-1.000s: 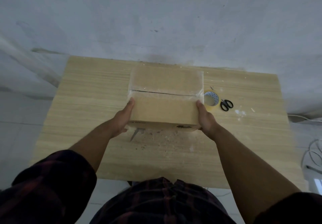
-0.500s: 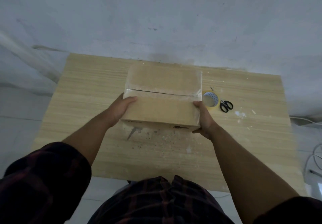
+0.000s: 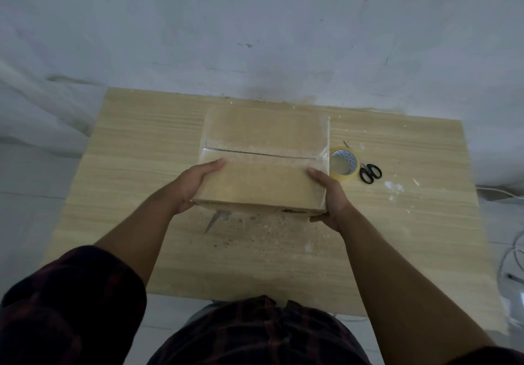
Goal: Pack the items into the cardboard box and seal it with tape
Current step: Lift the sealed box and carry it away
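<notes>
Head view: left hand [image 3: 188,187], right hand [image 3: 330,194] grip cardboard box [image 3: 266,186]; thumbs now atop.

The cardboard box [image 3: 263,129] is matt brown card, with glossy, slightly wrinkled clear tape [image 3: 283,159] along its top seam and right edge. Under it the desk [image 3: 141,152] is pale, matt wood-grain, scuffed and flecked white in front of the box. Right of the box, the tape roll [image 3: 345,156] looks shiny plastic and the scissors [image 3: 365,172] have black plastic handles. Behind the box the wall [image 3: 255,38] is rough, matt grey.
</notes>
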`<state>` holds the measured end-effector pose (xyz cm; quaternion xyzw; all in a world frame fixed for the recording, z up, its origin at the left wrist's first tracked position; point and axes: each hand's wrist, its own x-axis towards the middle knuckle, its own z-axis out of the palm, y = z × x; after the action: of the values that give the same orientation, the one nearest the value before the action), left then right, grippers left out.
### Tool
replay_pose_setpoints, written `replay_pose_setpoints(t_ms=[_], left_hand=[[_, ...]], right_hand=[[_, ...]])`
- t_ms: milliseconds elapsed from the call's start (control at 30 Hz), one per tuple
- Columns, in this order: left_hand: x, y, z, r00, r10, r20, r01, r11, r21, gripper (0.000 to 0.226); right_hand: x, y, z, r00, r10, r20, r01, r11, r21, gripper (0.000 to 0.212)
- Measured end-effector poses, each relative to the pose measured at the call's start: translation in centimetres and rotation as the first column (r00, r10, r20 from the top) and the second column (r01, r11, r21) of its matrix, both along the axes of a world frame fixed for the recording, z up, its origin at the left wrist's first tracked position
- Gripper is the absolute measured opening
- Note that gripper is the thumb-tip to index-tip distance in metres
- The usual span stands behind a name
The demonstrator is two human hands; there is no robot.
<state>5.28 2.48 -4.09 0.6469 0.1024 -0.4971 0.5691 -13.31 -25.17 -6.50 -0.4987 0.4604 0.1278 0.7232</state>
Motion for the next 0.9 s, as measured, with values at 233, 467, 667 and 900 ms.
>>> replay_pose_setpoints(t_ms=[233,467,667,900], left_hand=[[-0.8,1.1,1.2,0.999,-0.022,0.032,0.021,0.999,0.034,0.045],[0.6,3.0,4.5,0.985,-0.012,0.169,0.008,1.0,0.025,0.052],[0.7,3.2,7.6,0.948,0.233,0.219,-0.183,0.957,-0.225,0.044],[0.8,3.5,13.2,0.87,0.41,0.275,-0.287,0.872,-0.396,0.034]], right_hand=[[-0.6,0.8,1.0,1.0,-0.002,-0.021,0.003,1.0,0.024,0.061],[-0.5,0.2,4.1,0.999,0.047,0.019,-0.047,0.998,-0.042,0.075],[1.5,0.0,8.3,0.98,0.033,0.196,-0.026,0.999,-0.035,0.065],[4.0,0.3,14.5,0.924,0.09,0.371,-0.03,0.986,-0.164,0.067]])
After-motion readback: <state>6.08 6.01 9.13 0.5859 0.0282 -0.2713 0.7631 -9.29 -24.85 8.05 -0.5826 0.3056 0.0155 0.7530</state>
